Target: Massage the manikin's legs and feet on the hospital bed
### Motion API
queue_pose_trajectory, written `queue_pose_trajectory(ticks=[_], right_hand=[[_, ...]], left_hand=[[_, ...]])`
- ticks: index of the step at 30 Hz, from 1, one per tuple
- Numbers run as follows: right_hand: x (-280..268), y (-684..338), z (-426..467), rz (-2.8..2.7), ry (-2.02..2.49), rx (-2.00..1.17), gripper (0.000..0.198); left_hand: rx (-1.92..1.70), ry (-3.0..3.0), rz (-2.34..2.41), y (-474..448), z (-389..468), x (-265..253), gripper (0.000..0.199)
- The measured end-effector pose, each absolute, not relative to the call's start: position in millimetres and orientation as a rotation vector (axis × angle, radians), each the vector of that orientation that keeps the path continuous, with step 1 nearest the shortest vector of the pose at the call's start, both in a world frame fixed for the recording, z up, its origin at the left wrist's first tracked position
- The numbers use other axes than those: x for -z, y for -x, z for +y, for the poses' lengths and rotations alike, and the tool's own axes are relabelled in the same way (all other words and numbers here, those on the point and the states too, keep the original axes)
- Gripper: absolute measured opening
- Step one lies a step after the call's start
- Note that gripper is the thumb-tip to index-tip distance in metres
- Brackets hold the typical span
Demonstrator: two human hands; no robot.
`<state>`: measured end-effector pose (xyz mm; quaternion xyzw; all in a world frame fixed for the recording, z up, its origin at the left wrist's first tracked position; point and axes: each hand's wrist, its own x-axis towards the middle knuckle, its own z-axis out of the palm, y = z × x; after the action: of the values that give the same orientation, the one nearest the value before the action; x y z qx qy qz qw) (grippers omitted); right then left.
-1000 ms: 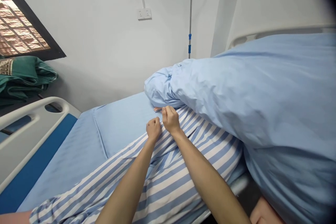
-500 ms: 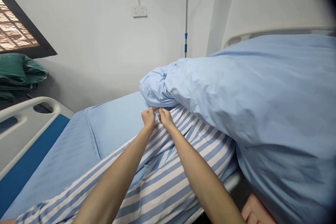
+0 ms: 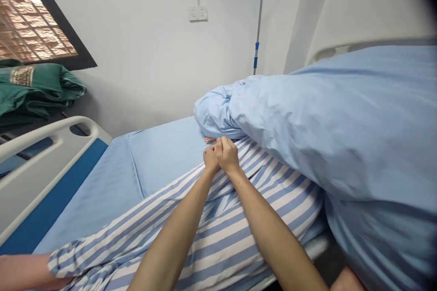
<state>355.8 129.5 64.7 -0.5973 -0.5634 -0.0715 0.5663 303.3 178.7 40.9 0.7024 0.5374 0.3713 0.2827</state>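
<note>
My left hand and my right hand are both closed, their knuckles brought together. Whatever their fingers pinch is hidden or too small to name. Beneath them lie blue-and-white striped trousers on a figure lying on its side on the bed. A bare lower leg comes out of one trouser end at the lower left. Just beyond my hands, skin-coloured fingertips show under the edge of a bunched light-blue quilt, which covers the rest of the figure.
A light-blue mattress extends left to a white and blue bed end board. Folded green cloth sits behind that board. Against the wall stand a drip pole and, further left, a socket. A skin-coloured part shows at the lower right.
My two hands have come closer together and now touch, the right one turned over more toward the left. The whole view has shifted left, showing more of the bare leg.
</note>
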Motion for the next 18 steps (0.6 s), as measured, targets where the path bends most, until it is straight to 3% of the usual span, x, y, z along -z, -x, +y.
queue_pose_trajectory(ticks=[4,12,18], right_hand=[[-59.9,-368.3,137.1,-1.243,1.425,0.188,0.029],[-23.8,-386.7,163.8,-1.101,1.587,-0.209,0.033],[-25.3,-384.2,157.6,-1.167,1.596,-0.184,0.035]], left_hand=[[-1.054,-1.931,1.427,-305.9,182.7,-33.3,0.041],[-1.027,-1.854,1.376,-295.5,178.7,-31.2,0.032],[-0.991,-1.782,1.545,-181.8,167.5,-51.7,0.032]])
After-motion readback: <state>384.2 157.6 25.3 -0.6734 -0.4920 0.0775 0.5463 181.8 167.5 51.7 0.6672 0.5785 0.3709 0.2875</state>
